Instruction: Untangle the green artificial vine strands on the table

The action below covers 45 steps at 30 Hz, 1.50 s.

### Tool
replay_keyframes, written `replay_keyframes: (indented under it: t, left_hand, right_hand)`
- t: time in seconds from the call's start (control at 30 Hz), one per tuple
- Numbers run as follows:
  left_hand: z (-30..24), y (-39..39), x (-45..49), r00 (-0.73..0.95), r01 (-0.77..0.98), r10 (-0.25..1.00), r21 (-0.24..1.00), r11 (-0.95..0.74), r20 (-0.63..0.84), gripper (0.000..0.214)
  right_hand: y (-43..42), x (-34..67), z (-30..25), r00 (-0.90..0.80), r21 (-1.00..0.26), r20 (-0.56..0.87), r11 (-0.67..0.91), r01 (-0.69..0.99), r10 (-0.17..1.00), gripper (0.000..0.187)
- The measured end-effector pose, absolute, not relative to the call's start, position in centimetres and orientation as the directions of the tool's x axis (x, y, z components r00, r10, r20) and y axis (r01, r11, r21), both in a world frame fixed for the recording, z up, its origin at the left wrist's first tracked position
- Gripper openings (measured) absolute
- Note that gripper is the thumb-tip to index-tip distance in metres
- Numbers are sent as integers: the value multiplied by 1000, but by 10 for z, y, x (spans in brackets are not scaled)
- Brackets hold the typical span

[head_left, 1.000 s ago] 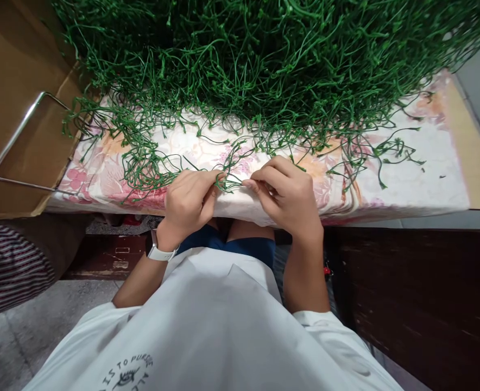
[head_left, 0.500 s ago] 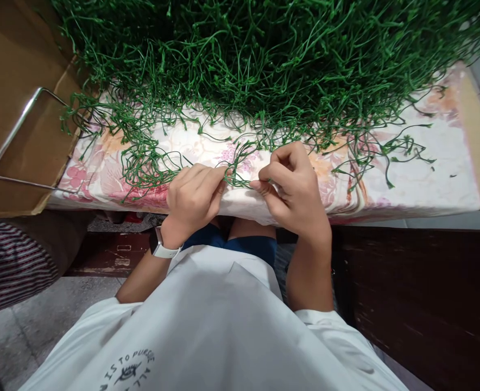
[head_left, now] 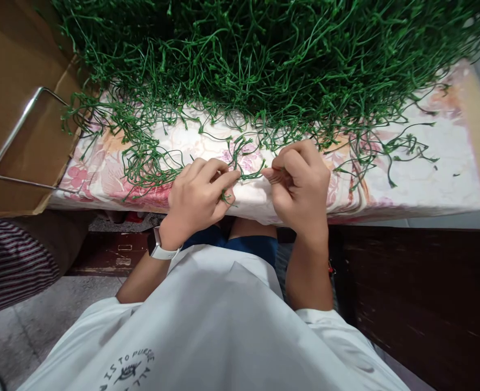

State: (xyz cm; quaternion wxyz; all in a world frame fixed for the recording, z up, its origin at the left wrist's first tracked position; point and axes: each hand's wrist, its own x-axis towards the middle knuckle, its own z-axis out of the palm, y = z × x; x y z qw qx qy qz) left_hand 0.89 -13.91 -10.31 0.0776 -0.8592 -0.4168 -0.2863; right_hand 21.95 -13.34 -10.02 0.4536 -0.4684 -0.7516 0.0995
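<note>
My left hand [head_left: 201,193] is closed, its thumb and fingers pinching a small bunch of thin green plastic stems [head_left: 246,175] with little forked tips. Some of the stems curve out to the right, and a few tips poke out below the fingers. Just right of these tips, my right hand [head_left: 299,184] is curled with thumb and forefinger together; whatever is between them is too small to make out. A loose bundle of green stems [head_left: 148,165] lies on the floral cloth [head_left: 240,203] beside my left hand.
A big heap of green stems [head_left: 264,60] covers the back of the table. More stems [head_left: 403,149] lie scattered at right. To the left stands a cardboard box [head_left: 20,146] with a bent metal wire frame [head_left: 14,136]. A person's striped garment [head_left: 14,266] shows at lower left.
My right hand has moved slightly right, away from the left. The fingers of my left hand have shifted, and stem tips now show below them.
</note>
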Motion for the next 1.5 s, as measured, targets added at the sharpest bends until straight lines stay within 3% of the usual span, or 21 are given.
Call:
replay_keyframes:
  t: [0.2, 0.37, 0.57, 0.87, 1.03, 1.27, 1.5]
  left_hand:
    - [-105, -138, 13, 483, 797, 638, 1, -604, 600, 28]
    - [-110, -137, 11, 481, 774, 577, -10, -633, 659, 31]
    - [-111, -134, 13, 533, 760, 478, -146, -634, 699, 27]
    - [-113, -133, 12, 581, 771, 493, -246, -587, 647, 30]
    - [-110, -133, 13, 574, 766, 493, -216, -605, 654, 33]
    - [-110, -137, 3, 573, 731, 517, -112, -673, 636, 27]
    - [-111, -137, 5, 563, 765, 520, -166, -623, 642, 31]
  right_hand:
    - [-134, 218, -100, -128, -566, 596, 529, 633, 792, 25]
    - [-133, 219, -100, -178, -579, 561, 537, 613, 808, 24]
    - [-133, 216, -101, -150, -556, 568, 512, 655, 809, 21]
    - [-132, 213, -101, -114, -527, 557, 457, 716, 822, 23]
    - [-129, 212, -101, -94, -516, 568, 442, 734, 818, 27]
    - [-119, 232, -115, 167, -625, 631, 369, 688, 758, 31]
    - [-125, 227, -117, 241, -701, 598, 354, 619, 764, 24]
